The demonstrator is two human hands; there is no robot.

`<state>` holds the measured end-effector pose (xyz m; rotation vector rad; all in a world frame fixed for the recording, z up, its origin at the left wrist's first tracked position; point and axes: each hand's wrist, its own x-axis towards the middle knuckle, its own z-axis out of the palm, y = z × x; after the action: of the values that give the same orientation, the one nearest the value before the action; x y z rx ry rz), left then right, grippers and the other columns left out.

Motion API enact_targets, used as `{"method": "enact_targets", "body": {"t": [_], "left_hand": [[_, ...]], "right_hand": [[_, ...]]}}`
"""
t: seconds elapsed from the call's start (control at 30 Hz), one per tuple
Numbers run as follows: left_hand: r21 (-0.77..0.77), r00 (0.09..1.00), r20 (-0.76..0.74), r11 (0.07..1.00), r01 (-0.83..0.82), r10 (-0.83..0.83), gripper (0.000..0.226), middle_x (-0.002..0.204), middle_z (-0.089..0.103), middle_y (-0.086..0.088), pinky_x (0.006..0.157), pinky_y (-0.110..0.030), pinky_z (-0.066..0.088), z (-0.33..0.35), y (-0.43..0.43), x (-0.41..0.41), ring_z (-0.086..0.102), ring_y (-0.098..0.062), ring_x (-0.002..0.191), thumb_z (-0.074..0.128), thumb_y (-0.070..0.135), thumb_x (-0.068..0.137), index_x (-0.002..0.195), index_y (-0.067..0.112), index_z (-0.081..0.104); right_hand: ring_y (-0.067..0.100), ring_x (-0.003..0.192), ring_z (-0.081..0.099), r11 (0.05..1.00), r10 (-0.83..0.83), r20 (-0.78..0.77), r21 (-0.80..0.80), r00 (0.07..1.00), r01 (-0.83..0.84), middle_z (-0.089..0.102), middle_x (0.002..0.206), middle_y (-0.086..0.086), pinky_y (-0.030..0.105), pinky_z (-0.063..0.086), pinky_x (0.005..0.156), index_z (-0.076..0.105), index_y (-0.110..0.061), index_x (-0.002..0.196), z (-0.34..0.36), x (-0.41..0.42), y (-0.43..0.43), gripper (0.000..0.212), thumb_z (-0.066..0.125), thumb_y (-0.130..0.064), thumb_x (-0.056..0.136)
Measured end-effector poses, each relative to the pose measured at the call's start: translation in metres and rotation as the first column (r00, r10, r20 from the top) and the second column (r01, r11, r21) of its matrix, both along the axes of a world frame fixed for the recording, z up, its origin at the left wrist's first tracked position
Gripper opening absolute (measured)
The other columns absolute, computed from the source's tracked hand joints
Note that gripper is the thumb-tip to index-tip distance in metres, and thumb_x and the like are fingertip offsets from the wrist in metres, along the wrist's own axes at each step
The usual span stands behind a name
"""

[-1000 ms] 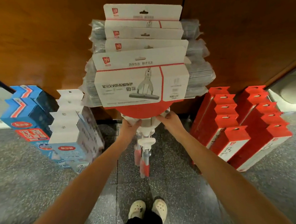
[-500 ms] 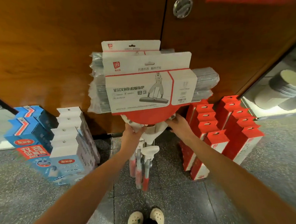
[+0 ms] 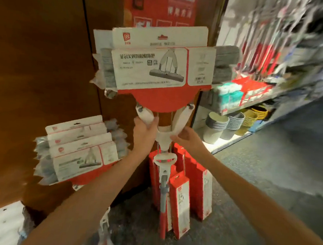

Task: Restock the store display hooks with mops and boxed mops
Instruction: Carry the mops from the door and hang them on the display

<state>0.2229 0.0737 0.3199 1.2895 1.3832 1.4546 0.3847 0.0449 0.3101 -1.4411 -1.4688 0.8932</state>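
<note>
**Sponge mop held up before wooden wall**

The left hand and right hand each grip the mop's white yoke, with its packaged head raised. Red boxed mops stand on the floor beneath. More packaged mops are stacked lower left.

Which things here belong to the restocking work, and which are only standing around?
For the job: held mop, gripped by left hand and right hand; mop pile; red boxed mops.
Just lying about: stacked pots; red poster.
</note>
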Motion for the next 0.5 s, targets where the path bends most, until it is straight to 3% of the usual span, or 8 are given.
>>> {"method": "enact_targets", "body": {"t": [0.07,0.13,0.23,0.37,0.5], "left_hand": [[0.039,0.999,0.015,0.998,0.045,-0.046,0.047,0.107,0.059,-0.003,0.079,-0.03,0.044,0.025,0.005,0.037,0.058,-0.019,0.097,0.059,0.039,0.09,0.12,0.006,0.044],[0.078,0.994,0.041,0.992,0.094,-0.098,0.051,0.106,0.059,-0.002,0.076,-0.027,0.042,0.048,0.007,0.073,0.058,-0.017,0.096,0.061,0.038,0.089,0.123,0.004,0.043],[0.126,0.985,0.063,0.981,0.15,-0.159,0.056,0.112,0.06,-0.003,0.08,-0.029,0.047,0.077,0.007,0.131,0.058,-0.016,0.099,0.062,0.041,0.087,0.126,0.006,0.042],[0.198,0.967,0.078,0.954,0.224,-0.243,0.064,0.114,0.062,-0.006,0.09,-0.039,0.051,0.102,0.008,0.212,0.06,-0.019,0.103,0.064,0.05,0.08,0.125,0.009,0.047],[0.27,0.9,0.152,0.893,0.36,-0.409,0.031,0.105,0.063,0.0,0.083,-0.031,0.054,0.122,-0.001,0.29,0.063,-0.013,0.099,0.062,0.033,0.09,0.114,0.017,0.052]], "right_hand": [[0.0,0.089,0.065,0.999,0.031,0.007,-0.034,1.0,-0.03,0.068,0.101,-0.008,0.023,0.05,0.081,0.06,-0.018,0.106,0.005,0.028,-0.012,0.034,0.076,-0.029,0.079],[-0.004,0.081,0.061,0.999,0.02,0.003,-0.032,1.0,-0.02,0.065,0.097,-0.004,0.017,0.049,0.076,0.06,-0.016,0.104,0.012,0.051,-0.019,0.026,0.073,-0.014,0.082],[0.011,0.098,0.062,0.995,-0.104,0.011,0.0,0.995,0.104,0.062,0.109,0.0,0.032,0.052,0.089,0.05,-0.013,0.121,0.029,0.097,-0.02,0.047,0.073,-0.024,0.081],[0.007,0.083,0.057,0.979,-0.183,0.081,0.108,0.98,0.174,0.056,0.093,-0.008,0.025,0.048,0.073,0.046,-0.014,0.115,0.059,0.177,-0.022,0.029,0.061,-0.023,0.092],[0.007,0.083,0.059,0.96,-0.21,0.107,0.211,0.972,0.185,0.059,0.101,0.002,0.014,0.051,0.057,0.045,-0.012,0.117,0.075,0.264,-0.031,0.03,0.06,-0.018,0.092]]}}
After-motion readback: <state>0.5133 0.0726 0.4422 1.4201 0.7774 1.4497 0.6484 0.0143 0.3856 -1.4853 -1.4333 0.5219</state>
